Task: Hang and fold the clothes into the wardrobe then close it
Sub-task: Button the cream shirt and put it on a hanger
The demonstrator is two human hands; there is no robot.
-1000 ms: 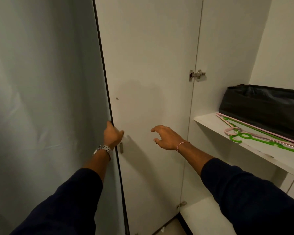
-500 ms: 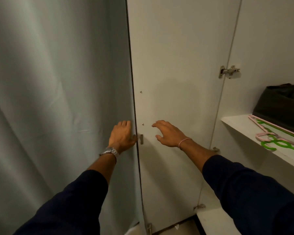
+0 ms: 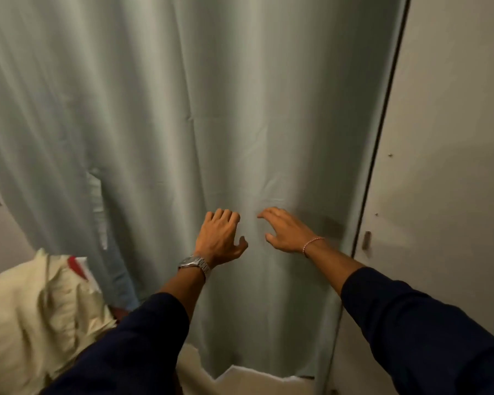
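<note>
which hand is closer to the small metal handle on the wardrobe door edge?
Right. The right hand hovers over the curtain just left of the handle, at about its height. The left hand is further left, on the curtain.

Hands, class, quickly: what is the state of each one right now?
Left hand: open, fingers loosely bent against the curtain, holding nothing.
Right hand: open, fingers spread, holding nothing.

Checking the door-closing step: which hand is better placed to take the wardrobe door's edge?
Probably the right hand: it hovers nearer the wardrobe door and its dark edge. The left hand is farther, in front of the curtain. Neither holds anything.
</note>
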